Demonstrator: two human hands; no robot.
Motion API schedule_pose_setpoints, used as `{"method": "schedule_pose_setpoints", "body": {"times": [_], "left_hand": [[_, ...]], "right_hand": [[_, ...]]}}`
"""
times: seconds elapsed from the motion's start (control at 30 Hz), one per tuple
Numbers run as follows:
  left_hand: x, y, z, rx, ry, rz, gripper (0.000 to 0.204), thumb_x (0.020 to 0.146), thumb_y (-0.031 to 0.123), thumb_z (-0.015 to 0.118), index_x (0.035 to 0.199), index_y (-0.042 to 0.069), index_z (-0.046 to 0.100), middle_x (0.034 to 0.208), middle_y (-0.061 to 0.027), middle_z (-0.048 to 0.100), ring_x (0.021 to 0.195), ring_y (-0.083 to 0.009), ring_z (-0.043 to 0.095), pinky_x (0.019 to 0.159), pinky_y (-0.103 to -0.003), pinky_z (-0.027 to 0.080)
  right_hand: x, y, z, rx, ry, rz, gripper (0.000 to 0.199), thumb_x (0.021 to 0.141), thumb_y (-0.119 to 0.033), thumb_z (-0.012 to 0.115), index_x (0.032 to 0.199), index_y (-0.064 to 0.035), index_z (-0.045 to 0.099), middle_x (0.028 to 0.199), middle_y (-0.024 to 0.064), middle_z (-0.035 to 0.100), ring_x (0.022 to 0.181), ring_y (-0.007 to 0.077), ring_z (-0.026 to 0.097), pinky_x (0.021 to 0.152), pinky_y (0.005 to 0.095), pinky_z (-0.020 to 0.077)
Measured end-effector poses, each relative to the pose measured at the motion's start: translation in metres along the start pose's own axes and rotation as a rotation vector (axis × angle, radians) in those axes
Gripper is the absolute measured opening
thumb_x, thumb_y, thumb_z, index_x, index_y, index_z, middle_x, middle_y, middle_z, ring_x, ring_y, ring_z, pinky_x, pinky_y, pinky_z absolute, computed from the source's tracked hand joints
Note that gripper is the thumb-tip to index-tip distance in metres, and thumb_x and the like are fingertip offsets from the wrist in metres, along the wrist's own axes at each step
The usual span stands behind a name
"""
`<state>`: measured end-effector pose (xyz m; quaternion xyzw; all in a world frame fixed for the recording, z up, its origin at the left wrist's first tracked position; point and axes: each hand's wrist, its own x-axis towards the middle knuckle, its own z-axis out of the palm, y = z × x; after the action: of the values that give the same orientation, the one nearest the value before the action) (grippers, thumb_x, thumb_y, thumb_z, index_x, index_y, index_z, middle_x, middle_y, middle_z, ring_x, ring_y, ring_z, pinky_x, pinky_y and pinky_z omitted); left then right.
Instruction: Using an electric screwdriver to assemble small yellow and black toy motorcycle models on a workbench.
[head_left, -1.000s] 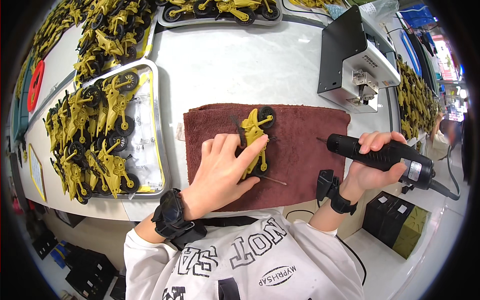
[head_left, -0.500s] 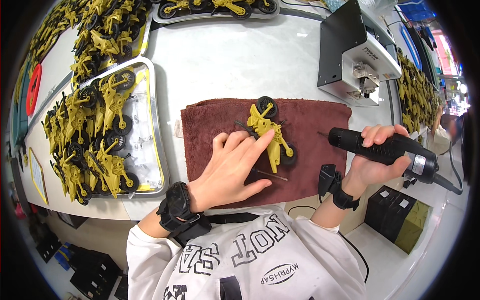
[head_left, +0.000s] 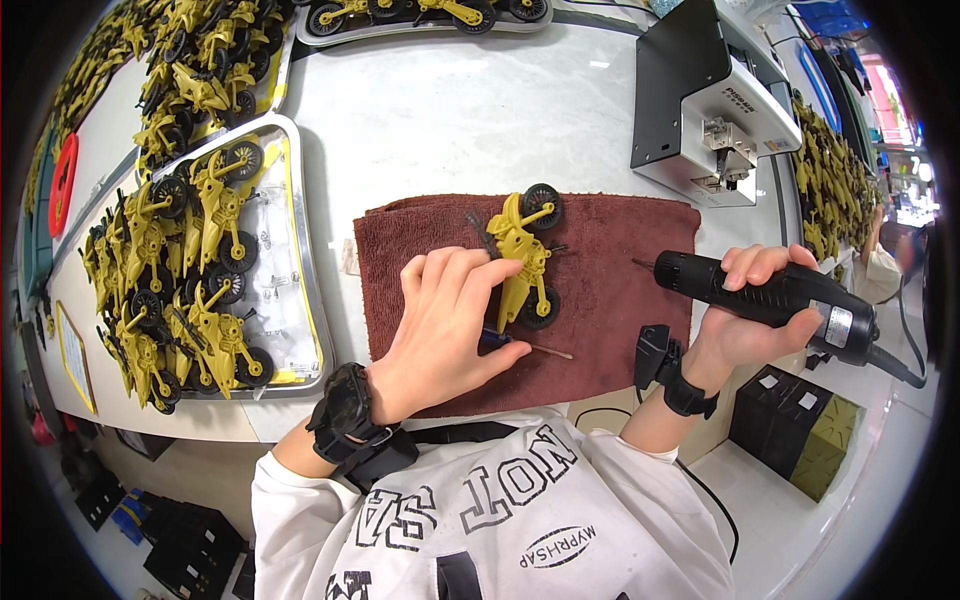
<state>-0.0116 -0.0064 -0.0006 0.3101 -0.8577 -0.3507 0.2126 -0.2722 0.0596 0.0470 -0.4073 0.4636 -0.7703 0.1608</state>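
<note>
A yellow toy motorcycle with black wheels lies on its side in the middle of a dark red towel spread on the white worktable. One wheel points to the far edge of the towel, the other sits toward the near edge.

The left hand rests palm-down on the towel, just left of the motorcycle. Its fingers are loosely spread and stretched toward the toy, and their tips touch its body near the middle, pinning it against the cloth rather than gripping around it. Under the thumb side of this hand, a small screwdriver-like tool with a thin shaft lies on the towel, near its front edge; whether the hand presses on it cannot be told.

The right hand hovers over the right edge of the towel, fingers wrapped tight around a black electric screwdriver. Its tip points left toward the motorcycle but stays well apart from it.

Left of the towel sits a metal tray filled with more yellow motorcycles. Beyond the towel's far right corner stands a black-and-white machine. Both wrists wear black bands.
</note>
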Motion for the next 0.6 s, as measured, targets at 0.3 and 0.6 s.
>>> {"method": "schedule_pose_setpoints", "body": {"times": [0.3, 0.6], "left_hand": [[-0.008, -0.007, -0.002, 0.003, 0.025, 0.042, 0.067, 0.057, 0.020, 0.082, 0.114, 0.008, 0.050, 0.100, -0.0093, 0.048, 0.099, -0.0291, 0.044, 0.087, -0.040, 0.031], [0.017, 0.014, -0.025, 0.223, -0.104, 0.021, 0.089, 0.054, 0.034, 0.081, 0.131, 0.015, 0.042, 0.140, -0.0197, 0.027, 0.125, -0.0375, 0.033, 0.103, -0.052, 0.023]], "right_hand": [[0.000, -0.001, 0.000, -0.010, 0.016, 0.000, 0.066, 0.079, -0.060, 0.055, 0.111, -0.0033, 0.049, 0.068, 0.0076, 0.052, 0.052, 0.0172, 0.049, 0.056, 0.0331, 0.0423], [0.001, 0.000, 0.001, -0.010, 0.021, 0.010, 0.066, 0.078, -0.060, 0.055, 0.110, -0.0036, 0.050, 0.067, 0.0073, 0.051, 0.053, 0.0174, 0.049, 0.054, 0.0328, 0.0413]]}}
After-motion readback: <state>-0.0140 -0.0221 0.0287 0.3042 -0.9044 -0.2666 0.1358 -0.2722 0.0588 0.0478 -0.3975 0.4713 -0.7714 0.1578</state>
